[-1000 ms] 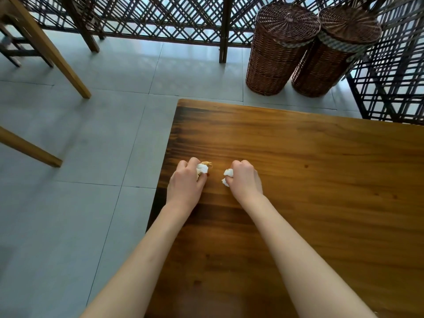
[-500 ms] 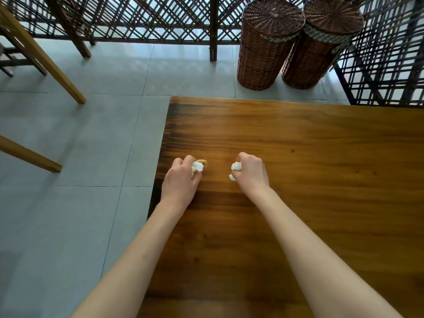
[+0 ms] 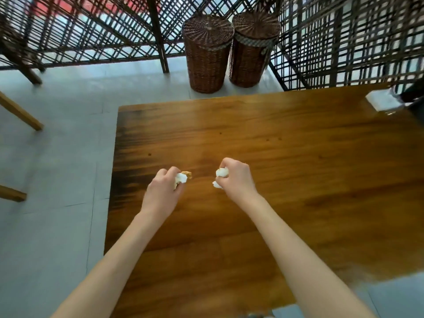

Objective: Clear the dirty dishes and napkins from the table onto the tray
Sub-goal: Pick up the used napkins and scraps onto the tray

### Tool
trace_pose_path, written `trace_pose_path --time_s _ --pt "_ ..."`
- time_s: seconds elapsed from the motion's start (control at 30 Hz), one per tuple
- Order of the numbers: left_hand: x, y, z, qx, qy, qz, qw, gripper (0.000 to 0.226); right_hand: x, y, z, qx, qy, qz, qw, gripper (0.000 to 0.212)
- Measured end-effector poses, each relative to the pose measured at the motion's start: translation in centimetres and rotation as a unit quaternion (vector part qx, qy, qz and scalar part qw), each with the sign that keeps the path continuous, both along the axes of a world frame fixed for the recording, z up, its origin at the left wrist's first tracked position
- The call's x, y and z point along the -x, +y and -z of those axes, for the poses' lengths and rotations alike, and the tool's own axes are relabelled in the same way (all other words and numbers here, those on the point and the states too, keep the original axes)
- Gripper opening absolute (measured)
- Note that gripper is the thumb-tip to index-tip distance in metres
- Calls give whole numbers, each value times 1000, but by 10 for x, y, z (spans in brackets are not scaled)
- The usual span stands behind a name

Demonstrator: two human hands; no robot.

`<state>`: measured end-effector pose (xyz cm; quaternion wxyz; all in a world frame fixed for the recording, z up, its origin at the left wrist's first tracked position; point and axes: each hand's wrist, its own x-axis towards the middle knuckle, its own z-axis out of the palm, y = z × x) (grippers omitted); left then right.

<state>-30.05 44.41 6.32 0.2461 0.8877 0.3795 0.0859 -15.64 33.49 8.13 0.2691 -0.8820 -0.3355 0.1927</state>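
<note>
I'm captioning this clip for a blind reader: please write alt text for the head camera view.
Seen from above, a left hand and a right hand each grip a crumpled white napkin over a wooden table. Two lidded wicker baskets stand on the tiled floor beyond, before a lattice screen.

Both forearms are bare to the frame edge, with the left hand [image 3: 161,193] and right hand [image 3: 237,177] ungloved.

a restaurant or café dining area, polished wooden surface [image 3: 275,180], dark lattice screens [image 3: 91,31], two lidded wicker baskets [image 3: 207,53], grey tiled floor [image 3: 57,168], wooden chair legs [image 3: 20,113]
</note>
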Motion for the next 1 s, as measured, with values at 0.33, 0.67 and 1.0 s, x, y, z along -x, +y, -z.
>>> trace_pose_path --time_s 0.33,0.67,1.0 --pt "-73 -170 -44 -20 -25 63 997 24 -54 -192 -40 -45 -33 67 996 13" --pt "-203 -369 -59 -9 -73 158 985 23 -147 -413 -62 -67 -61 168 982 13" --pt "-362 -507 -54 -14 -85 253 964 27 -269 -569 -57 -67 -47 247 966 21"
